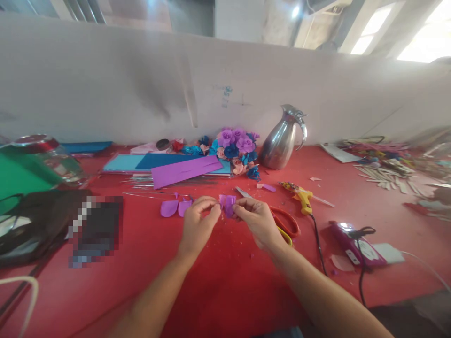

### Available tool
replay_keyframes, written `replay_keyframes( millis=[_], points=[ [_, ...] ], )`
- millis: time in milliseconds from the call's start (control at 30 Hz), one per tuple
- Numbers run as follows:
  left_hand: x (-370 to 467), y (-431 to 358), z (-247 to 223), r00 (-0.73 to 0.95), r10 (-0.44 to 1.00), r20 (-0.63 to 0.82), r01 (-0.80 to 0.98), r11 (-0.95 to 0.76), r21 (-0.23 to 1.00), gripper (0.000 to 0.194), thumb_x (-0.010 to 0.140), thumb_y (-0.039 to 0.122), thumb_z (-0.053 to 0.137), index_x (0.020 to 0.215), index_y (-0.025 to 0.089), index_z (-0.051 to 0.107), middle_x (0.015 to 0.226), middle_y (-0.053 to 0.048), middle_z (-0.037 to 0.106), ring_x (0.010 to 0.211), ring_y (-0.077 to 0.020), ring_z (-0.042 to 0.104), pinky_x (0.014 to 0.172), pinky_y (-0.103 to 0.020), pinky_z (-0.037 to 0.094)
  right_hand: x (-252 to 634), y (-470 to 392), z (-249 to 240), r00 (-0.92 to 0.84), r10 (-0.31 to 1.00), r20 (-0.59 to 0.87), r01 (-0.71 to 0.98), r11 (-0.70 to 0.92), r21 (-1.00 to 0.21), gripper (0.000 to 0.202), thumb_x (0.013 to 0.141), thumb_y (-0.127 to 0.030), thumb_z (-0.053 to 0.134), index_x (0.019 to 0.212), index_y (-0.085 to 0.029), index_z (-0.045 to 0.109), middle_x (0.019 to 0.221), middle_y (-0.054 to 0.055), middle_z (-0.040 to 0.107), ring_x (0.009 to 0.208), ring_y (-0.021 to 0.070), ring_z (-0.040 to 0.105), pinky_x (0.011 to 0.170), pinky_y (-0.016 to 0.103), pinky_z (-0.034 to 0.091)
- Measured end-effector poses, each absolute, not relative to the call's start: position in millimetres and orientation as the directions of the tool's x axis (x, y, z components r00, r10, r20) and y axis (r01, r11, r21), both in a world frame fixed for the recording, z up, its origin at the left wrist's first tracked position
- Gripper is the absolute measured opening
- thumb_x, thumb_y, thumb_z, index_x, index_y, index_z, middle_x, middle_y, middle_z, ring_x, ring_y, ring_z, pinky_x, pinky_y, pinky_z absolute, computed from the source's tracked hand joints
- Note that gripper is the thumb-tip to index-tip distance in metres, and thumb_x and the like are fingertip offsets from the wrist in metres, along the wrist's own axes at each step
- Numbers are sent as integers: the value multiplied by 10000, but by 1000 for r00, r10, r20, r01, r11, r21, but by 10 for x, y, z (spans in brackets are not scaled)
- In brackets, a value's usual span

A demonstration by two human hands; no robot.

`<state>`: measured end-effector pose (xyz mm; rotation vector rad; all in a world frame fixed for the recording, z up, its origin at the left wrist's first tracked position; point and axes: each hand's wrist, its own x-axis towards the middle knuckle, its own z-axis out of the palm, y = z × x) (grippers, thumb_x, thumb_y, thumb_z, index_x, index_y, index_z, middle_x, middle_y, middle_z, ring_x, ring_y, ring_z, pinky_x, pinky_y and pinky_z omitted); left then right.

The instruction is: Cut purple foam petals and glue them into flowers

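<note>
Between my two hands, above the red table (pixel 218 281), is a small purple paper flower (pixel 229 205). My left hand (pixel 202 218) pinches it from the left, fingertips close together. My right hand (pixel 255 218) has thumb and forefinger closed on a petal at its right side. Loose purple paper petals (pixel 169 208) lie just left of my left hand. Scissors (pixel 285 223) with red and yellow handles rest partly behind my right hand. Farther right lies a yellow hot glue gun (pixel 303 198) with its cord trailing toward me.
Purple crepe paper (pixel 186 170) lies over blue sheets at the back, beside a bunch of paper flowers (pixel 236 141). A steel jug (pixel 282 141) stands near the wall. A purple power box (pixel 359 244) sits right; a glass jar (pixel 56 159) and dark bag (pixel 42 225) are left.
</note>
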<state>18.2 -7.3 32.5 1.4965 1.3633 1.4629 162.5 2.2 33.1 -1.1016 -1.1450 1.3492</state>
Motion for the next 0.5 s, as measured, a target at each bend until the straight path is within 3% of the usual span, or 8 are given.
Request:
replay_keyframes(
  millis=[167,267,367,433,500],
  points=[
    [154,-2,278,-253,967,35,-76,-56,996,124,697,256,607,599,183,625,621,17,570,667,-142,511,645,-244,387,1633,30,357,-104,991,-80,-225,-102,-969,169,627,-318,693,630,-156,646,565,-2,616,530,97,519,566,232,403],
    [150,-9,297,-191,979,-75,-119,53,991,145,682,274,623,570,181,634,596,9,587,644,-147,520,640,-257,397,1640,39,340,-160,983,-95,-359,-147,-922,177,624,-319,711,625,-163,628,571,-17,594,530,82,495,577,218,402],
    [159,-40,346,-26,998,-48,-1,48,999,51,599,207,712,648,192,704,774,-32,678,763,-180,577,687,-267,421,1650,50,320,-193,977,-90,-429,-167,-888,172,631,-304,714,617,-169,609,572,-27,569,532,78,469,565,204,391],
    [165,-60,375,70,998,5,-17,-4,1000,217,582,167,738,793,217,741,962,-51,694,906,-208,592,769,-283,436,1656,52,316,-212,974,-85,-430,-171,-886,161,643,-297,715,639,-169,618,591,-25,571,542,78,466,558,197,386],
    [161,-67,391,123,992,35,-94,-24,995,243,640,196,720,881,224,743,1016,-58,693,970,-219,592,850,-310,431,1658,50,319,-241,967,-79,-433,-180,-883,152,658,-296,720,675,-169,637,630,-17,585,572,82,482,565,191,391]
  ],
)
